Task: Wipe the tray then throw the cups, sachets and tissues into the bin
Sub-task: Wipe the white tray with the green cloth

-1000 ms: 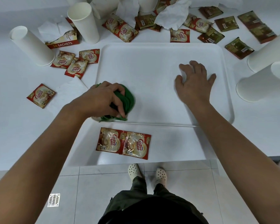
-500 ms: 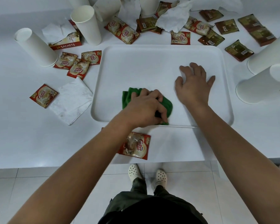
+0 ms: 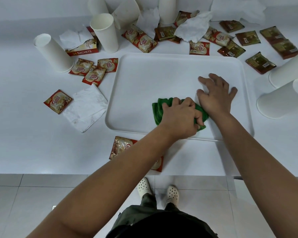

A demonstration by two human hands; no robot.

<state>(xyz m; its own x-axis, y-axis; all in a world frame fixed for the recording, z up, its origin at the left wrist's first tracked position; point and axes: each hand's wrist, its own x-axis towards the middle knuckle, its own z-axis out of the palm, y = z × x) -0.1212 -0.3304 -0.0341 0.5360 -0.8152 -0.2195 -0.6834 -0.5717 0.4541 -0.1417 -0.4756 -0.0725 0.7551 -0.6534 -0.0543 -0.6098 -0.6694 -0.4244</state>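
A white tray (image 3: 144,79) lies in the middle of the white table. My left hand (image 3: 180,117) grips a bunched green cloth (image 3: 157,109) on the tray's near right part. My right hand (image 3: 215,97) lies flat on the tray with fingers spread, right beside the cloth. Paper cups stand around the tray: one upright (image 3: 105,33), one tipped over at left (image 3: 52,52), more at right (image 3: 282,100). Red and white sachets (image 3: 93,69) lie left of the tray, brown sachets (image 3: 260,64) at the far right. A used tissue (image 3: 85,107) lies left of the tray.
A sachet box (image 3: 83,48) with a tissue in it stands at the far left. Crumpled tissues (image 3: 191,28) and more cups crowd the back edge. A sachet pair (image 3: 121,146) lies by the table's near edge, partly under my left arm. No bin is in view.
My left hand has swept the green cloth from the tray's near left corner rightward to beside my right hand. The right hand has stayed in place on the tray.
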